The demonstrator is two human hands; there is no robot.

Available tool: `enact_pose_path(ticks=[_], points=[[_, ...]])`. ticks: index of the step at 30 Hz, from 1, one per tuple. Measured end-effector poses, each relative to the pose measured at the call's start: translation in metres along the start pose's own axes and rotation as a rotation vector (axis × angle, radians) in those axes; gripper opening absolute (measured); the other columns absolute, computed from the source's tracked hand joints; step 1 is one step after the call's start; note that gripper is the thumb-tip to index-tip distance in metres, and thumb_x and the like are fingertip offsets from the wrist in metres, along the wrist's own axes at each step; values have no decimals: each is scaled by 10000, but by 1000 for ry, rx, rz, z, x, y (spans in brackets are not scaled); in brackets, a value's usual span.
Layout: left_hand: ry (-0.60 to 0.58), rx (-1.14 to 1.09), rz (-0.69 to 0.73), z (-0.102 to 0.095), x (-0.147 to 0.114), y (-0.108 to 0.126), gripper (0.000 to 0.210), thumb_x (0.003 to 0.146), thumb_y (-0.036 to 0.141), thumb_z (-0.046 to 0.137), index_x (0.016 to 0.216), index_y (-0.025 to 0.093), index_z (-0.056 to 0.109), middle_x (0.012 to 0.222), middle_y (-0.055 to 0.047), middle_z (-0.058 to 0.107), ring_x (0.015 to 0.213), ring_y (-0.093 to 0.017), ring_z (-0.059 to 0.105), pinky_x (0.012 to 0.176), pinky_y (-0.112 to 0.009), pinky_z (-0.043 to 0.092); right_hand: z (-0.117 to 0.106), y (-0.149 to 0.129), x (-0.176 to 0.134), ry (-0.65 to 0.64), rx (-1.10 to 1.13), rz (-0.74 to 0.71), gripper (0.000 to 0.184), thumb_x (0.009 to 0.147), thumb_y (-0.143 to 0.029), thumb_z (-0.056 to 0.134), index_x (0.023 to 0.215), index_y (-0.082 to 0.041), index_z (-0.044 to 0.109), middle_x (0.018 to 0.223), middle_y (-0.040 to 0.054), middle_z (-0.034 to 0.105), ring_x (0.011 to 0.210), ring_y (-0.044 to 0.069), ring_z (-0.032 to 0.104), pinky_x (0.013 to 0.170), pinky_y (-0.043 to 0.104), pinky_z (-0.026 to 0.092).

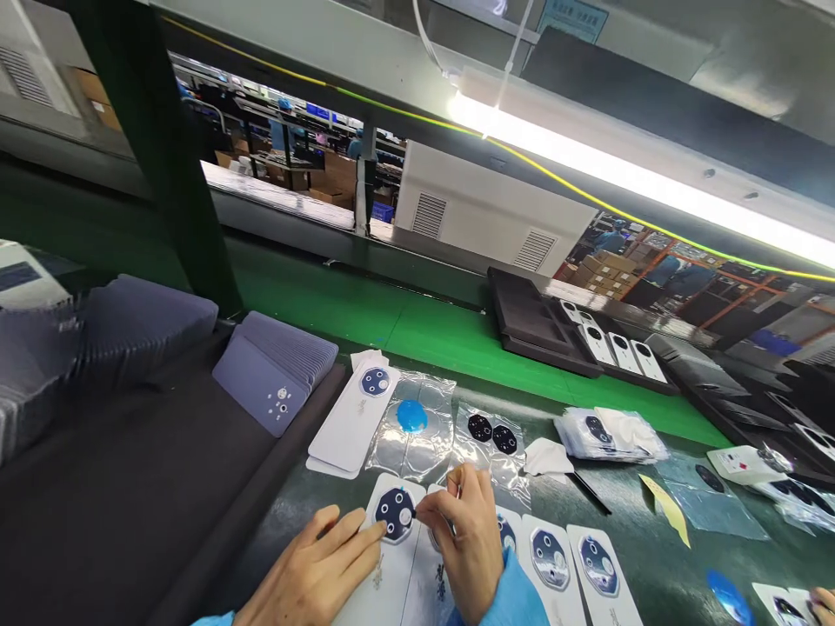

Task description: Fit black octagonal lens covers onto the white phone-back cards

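Observation:
My left hand [319,565] lies with fingers stretched over a white phone back panel [375,561], its fingertips at the lower edge of a dark blue camera cover [394,515]. At that cover's right edge, the thumb and fingers of my right hand [466,530] are pinched together. Something small and dark shows at their tips, too small to name. Beneath my right hand is a second white panel [421,578], partly hidden. To the right, more white panels [562,600] with blue camera covers lie in a row.
Purple-blue panels [251,374] stand stacked on a black surface at left. Clear plastic sheets hold a blue disc [412,416] and black camera covers [504,439]. Black trays [544,326] stand behind. A black stick [592,494] lies at right; another person's hand [823,604] shows lower right.

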State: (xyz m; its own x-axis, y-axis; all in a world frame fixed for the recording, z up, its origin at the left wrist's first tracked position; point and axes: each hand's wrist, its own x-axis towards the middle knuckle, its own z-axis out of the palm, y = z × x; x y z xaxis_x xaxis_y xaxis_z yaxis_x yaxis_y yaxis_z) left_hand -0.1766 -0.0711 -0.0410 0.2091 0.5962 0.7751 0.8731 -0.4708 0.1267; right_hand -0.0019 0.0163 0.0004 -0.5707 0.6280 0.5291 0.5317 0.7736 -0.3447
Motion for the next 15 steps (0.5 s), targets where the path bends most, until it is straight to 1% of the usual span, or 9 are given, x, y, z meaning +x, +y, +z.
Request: enact_pose_path(ticks=[2,4,10,15], points=[[-10,49,-31,2,-4,-2,493,1034,185,182,870,188,647,919,23,739,923,-148,549,852,-300,325,1,0,-3,-28,3,-4,202,775,-16,630,747,-216,629,778,1,430,729,165,427,596,258,366],[-31,89,-32,5,-8,-4,495,1034,193,178,898,198,654,928,28,739,939,-158,541,865,-307,315,3,0,-4,-29,14,-5,215,767,-2,624,752,-216,622,778,1,431,725,165,426,592,256,362],[-44,119,25,7,-7,-7,502,1025,151,186,840,191,651,925,16,739,906,-163,542,821,-314,331,8,-3,2,60,55,0,241,726,34,644,703,-197,580,749,-3,441,697,157,404,584,247,327],[-68,158,88,8,-6,-8,487,1013,113,199,869,175,660,937,-6,737,909,-174,547,806,-330,332,18,-4,3,50,44,-2,229,740,11,666,698,-195,578,765,-7,465,712,150,406,604,249,308]])
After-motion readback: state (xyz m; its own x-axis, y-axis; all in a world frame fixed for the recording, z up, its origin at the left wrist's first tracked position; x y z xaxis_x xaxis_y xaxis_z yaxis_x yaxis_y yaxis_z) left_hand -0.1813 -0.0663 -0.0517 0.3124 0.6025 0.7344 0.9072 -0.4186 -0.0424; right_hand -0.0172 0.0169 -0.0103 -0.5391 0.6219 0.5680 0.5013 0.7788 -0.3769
